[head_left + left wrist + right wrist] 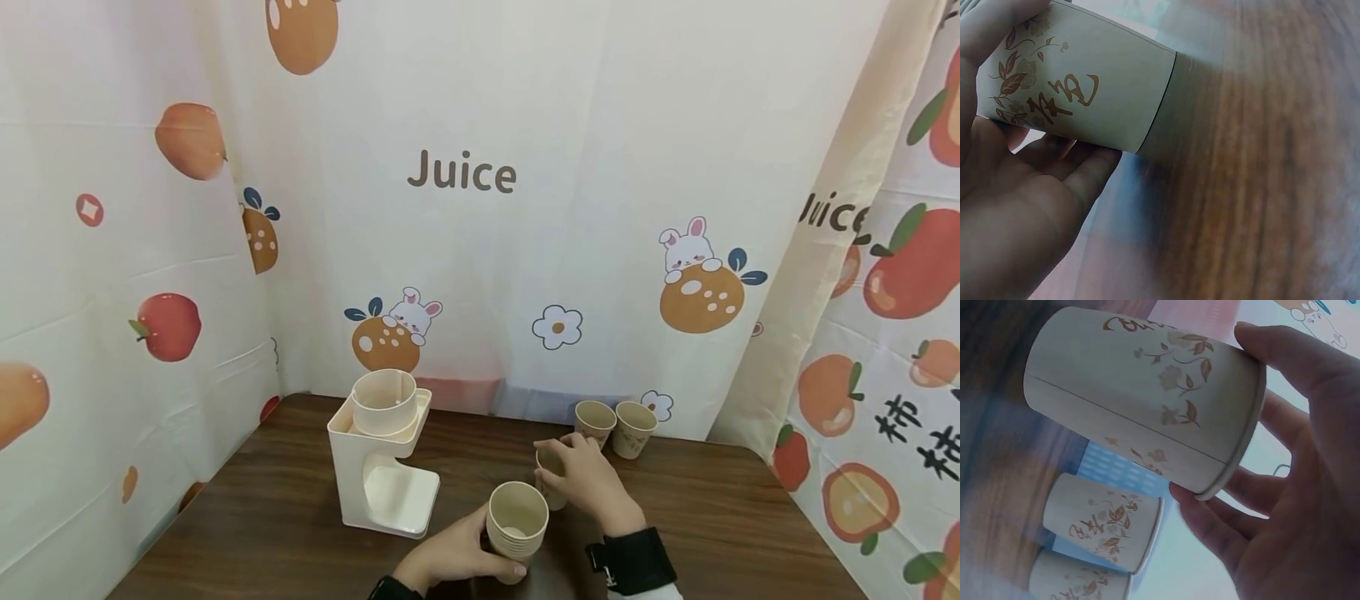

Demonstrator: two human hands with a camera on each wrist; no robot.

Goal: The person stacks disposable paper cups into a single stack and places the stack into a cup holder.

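Observation:
My left hand [459,550] holds a stack of paper cups [517,542] upright near the table's front, thumb and fingers around the lower part. Several rims show layered at the top of the stack. In the left wrist view, brown flowers and characters are printed on the outer cup [1091,75]. Just beyond, my right hand [596,483] grips a single paper cup [1141,400] at its rim, thumb on one side and fingers on the other. In the head view, that hand covers part of this cup.
Two more paper cups [634,432] stand side by side at the table's back edge, right of centre. A white stand [352,475] with a round cup-like top [384,408] is on the left of the brown wooden table [712,517]. Fruit-printed curtains [465,267] hang behind.

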